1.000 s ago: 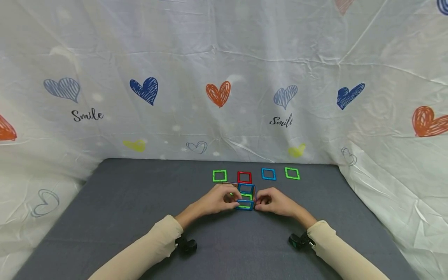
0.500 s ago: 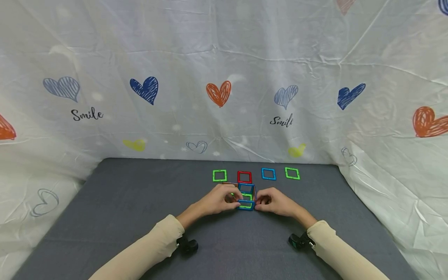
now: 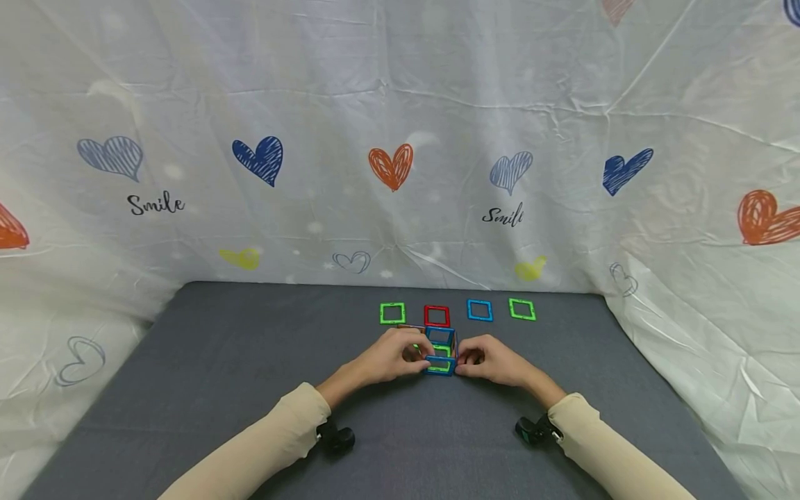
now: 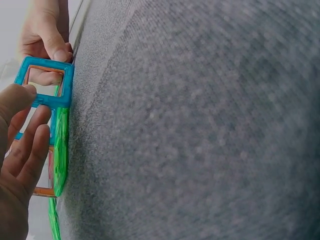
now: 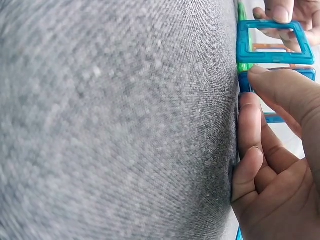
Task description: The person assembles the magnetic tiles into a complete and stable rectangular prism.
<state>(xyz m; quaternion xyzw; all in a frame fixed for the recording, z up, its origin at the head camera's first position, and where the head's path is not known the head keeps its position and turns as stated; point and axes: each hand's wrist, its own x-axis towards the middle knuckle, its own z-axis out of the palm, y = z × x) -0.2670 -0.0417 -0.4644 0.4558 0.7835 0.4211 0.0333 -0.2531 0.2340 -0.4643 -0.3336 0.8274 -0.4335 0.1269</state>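
A small structure of square magnetic tiles stands on the table between the hands. Its front is an upright blue tile [image 3: 440, 358], also plain in the right wrist view. My left hand [image 3: 394, 355] pinches this front tile near its left edge, the thumb on its outer face. At the structure's right side, my right hand [image 3: 496, 362] pinches the edge of another blue tile [image 5: 244, 82] between thumb and fingers. Low in the structure lies a green tile [image 4: 61, 150]; another blue tile [image 3: 440, 329] shows behind. Orange tile edges are partly hidden behind the left hand.
Behind the structure lie loose tiles in a row: green [image 3: 392, 322], red [image 3: 437, 326], blue [image 3: 480, 318] and green [image 3: 522, 318]. A grey cloth covers the table [image 3: 250, 333]. A white curtain [image 3: 312, 139] printed with hearts hangs beyond its far edge.
The front blue tile and my left hand have shifted very slightly right, toward the right hand. The right hand and the loose tiles stay where they were.
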